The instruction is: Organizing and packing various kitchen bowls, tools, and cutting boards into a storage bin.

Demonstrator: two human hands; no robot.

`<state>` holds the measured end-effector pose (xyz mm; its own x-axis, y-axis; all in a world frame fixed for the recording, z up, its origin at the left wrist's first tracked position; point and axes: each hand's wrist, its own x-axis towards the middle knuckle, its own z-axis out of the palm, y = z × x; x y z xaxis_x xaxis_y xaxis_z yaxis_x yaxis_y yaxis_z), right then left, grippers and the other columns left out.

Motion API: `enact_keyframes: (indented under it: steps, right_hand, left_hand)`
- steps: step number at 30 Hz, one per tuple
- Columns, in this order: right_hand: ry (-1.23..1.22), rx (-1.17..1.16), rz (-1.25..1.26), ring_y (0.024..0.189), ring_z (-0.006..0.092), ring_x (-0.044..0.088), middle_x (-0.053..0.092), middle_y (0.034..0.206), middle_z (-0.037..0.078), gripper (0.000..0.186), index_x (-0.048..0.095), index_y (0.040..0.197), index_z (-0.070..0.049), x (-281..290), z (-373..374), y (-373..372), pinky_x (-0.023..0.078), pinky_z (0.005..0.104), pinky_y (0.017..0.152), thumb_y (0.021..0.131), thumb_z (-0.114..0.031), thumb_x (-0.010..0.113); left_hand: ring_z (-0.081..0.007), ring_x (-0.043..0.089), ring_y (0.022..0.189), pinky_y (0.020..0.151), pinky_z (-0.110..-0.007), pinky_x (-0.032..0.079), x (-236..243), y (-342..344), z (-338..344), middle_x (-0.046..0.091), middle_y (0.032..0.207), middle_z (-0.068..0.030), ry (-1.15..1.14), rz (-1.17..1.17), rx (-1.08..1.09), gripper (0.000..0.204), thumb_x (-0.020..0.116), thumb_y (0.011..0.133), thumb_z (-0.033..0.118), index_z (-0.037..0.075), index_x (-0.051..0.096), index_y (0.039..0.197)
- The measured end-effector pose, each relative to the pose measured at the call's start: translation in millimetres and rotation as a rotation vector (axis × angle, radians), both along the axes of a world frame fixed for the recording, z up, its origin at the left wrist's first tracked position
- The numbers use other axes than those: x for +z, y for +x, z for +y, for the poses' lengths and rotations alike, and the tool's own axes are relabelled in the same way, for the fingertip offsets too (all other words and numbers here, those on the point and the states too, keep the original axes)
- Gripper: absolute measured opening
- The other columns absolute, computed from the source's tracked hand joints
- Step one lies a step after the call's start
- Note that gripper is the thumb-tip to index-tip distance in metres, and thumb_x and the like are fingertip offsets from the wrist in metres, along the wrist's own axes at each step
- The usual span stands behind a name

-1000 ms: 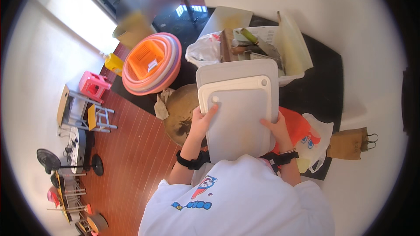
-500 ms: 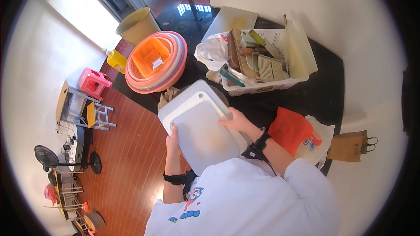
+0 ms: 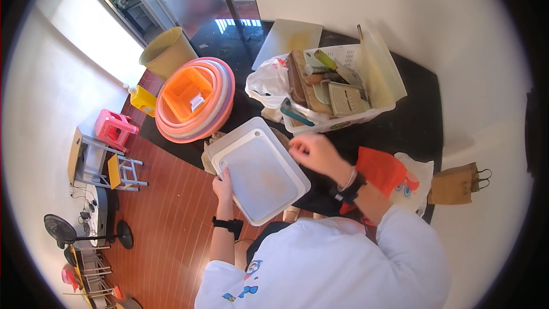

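Right hand (image 3: 311, 151) lifted off, white trays (image 3: 260, 171) — long axis diagonal, left hand (image 3: 224, 186) gripping

The white tray (image 3: 260, 174) looks like matt, smooth plastic with a faintly scuffed middle. Behind the tray, the white basket (image 3: 366, 115) is perforated plastic — beside it a crinkled plastic bag (image 3: 267, 83), thin and glossy. Left of the tray, the stacked orange and pink basins (image 3: 194, 100) show smooth, slightly shiny plastic. Below the tray lies reddish wood flooring (image 3: 171, 234) — satin sheen. Right of it, a matt brown paper bag (image 3: 454, 183).
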<state>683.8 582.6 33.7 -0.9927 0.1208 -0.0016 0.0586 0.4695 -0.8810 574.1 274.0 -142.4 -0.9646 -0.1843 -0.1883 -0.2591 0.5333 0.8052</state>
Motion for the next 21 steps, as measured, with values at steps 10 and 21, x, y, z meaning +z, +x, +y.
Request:
enact_keyframes:
  steps: [10,21]
  right_hand:
    - [0.485,0.278,-0.244,0.091,0.0281,0.056,0.057,0.096,0.015,0.044,0.051,0.111,-0.002,137.3,113.7,47.9,0.044,0.0345,0.078,0.076,-0.025,0.066]
    - [0.504,0.067,-0.348,0.089,0.0216,0.057,0.058,0.096,0.012,0.066,0.051,0.116,0.000,322.6,99.7,190.0,0.043,0.0297,0.079,0.056,-0.012,0.075]
  left_hand:
    - [-0.0353,0.062,0.065,0.062,-0.041,0.048,24.2,5.4,-15.5,0.060,0.064,-0.0240,-0.360,-0.002,-0.257,0.060,0.055,0.077,0.054,-0.005,0.063,0.066]
    - [-0.0314,0.058,0.055,0.052,-0.038,0.044,127.8,1.9,-10.8,0.056,0.057,-0.0172,-0.417,0.138,-0.404,0.044,0.058,0.081,0.039,-0.001,0.060,0.064]
